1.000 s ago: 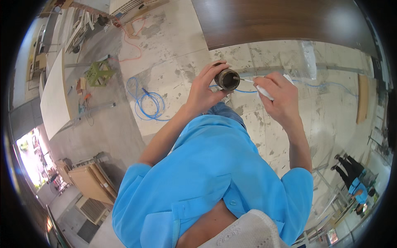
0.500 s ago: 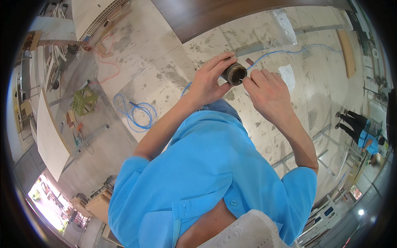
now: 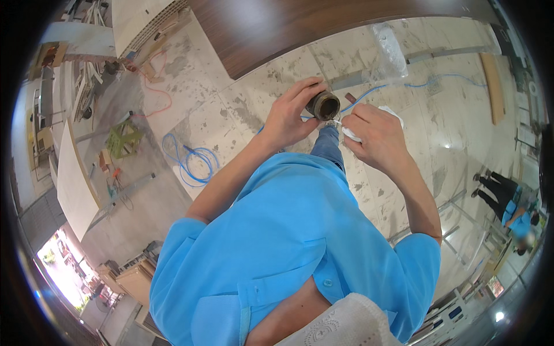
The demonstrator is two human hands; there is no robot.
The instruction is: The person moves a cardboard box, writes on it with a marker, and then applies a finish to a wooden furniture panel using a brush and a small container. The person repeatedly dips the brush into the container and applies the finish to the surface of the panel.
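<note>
My left hand (image 3: pixel 291 115) is wrapped round a small dark jar (image 3: pixel 325 106), its open round mouth tilted toward me and its inside dark brown. Close to its right, my right hand (image 3: pixel 372 132) is closed in a pinch on a thin white stick (image 3: pixel 336 121). The stick's tip lies just outside the jar, near the lower edge of the mouth. Something white shows under the right fingers; whether they hold it, I cannot tell. Partly hidden behind that hand is a white sheet (image 3: pixel 393 113).
A dark brown panel (image 3: pixel 300 29) spans the far side. On the tiled floor lie a coiled blue hose (image 3: pixel 199 164), clear plastic wrap (image 3: pixel 390 52) and a wooden board (image 3: pixel 493 86). A green stool (image 3: pixel 122 140) stands left; another person (image 3: pixel 508 202) is far right.
The white stick has come out of the jar's mouth as my right hand moved slightly down and right. The dark panel reaches further into view, and my leg shows more.
</note>
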